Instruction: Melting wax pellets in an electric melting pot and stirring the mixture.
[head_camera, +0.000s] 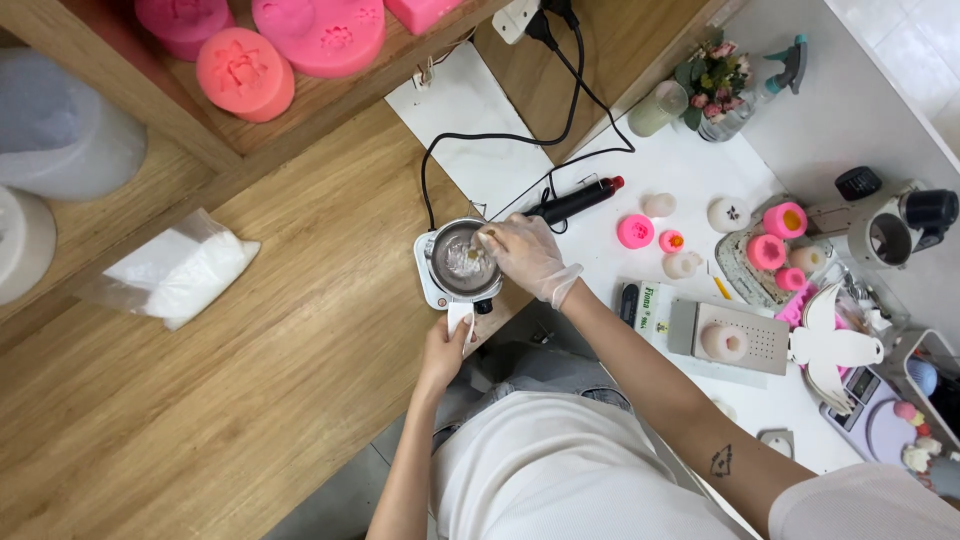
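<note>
Right hand: the gloved right hand (528, 255) is hovering over the metal pot (465, 262), fingers pinched together on a thin stirring stick (487, 243) whose tip is dipping into the pot.
Left hand: the bare left hand (445, 348) is sitting at the near edge of the small white hot plate (430, 277), fingers closed on a small white piece (459, 320) at the pot's handle; what exactly that piece is, I cannot tell.
Pot: it is standing on the hot plate at the edge of the wooden counter (300, 330), holding a pale, cloudy melt.
Cord: a black cable (500, 135) is looping from the hot plate up to a white socket strip (517, 17) at the top.
Beside the pot: a black wand-shaped tool with a red tip (578, 199) is lying on the white table (690, 170), just behind the gloved hand.
Left of the pot: a clear bag of white granules (180, 272) is lying well apart on the wood.
Shelf above: large pink moulds (245, 72) are resting on a wooden shelf.
White table: small pink moulds (636, 231) and pale cast pieces (729, 214) are scattered there, and a grey perforated tray (730, 335) is carrying a round pale piece.
Far corner: a little glass vase of flowers (717, 90) is standing next to a pale green cup (659, 108).
</note>
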